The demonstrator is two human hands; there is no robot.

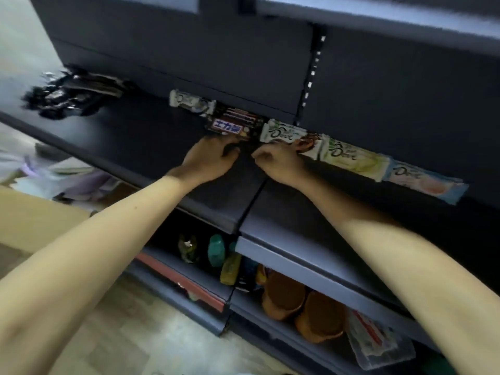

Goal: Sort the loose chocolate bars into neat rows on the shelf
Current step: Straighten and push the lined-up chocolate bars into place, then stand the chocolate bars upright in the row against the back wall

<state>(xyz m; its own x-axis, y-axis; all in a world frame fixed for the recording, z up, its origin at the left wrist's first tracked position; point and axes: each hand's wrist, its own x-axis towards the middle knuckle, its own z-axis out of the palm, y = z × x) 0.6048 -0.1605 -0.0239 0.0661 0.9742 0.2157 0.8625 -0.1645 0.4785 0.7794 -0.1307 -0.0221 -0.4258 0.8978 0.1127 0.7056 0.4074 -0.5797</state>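
1. Dark shelf (151, 147): it runs across the frame in two sections that meet at a seam just below the hands. The bars sit along its back wall.
2. Lower shelves (311, 269): they hold brown cups (286, 296), bottles (216, 250) and a clear plastic box (378, 345).
3. Loose pile (70, 96) of dark, shiny wrappers: far left on the shelf, well apart from the row. It's blurred, so no count.
4. Row along the back, left to right: white bar (189, 102), dark bar stack (234, 123), brown-and-white Dove bar (289, 136), green Dove bar (351, 161), blue Dove bar (424, 182). Neighbours touch or overlap end to end.
5. Left hand (213, 158): knuckles up, fingers bent, with the tips at the front edge of the dark bar stack. Can't tell whether it grips or only pushes.
6. Right hand (278, 161): just beside the left hand, with its fingers curled onto the near edge of the brown-and-white Dove bar, pinching it.
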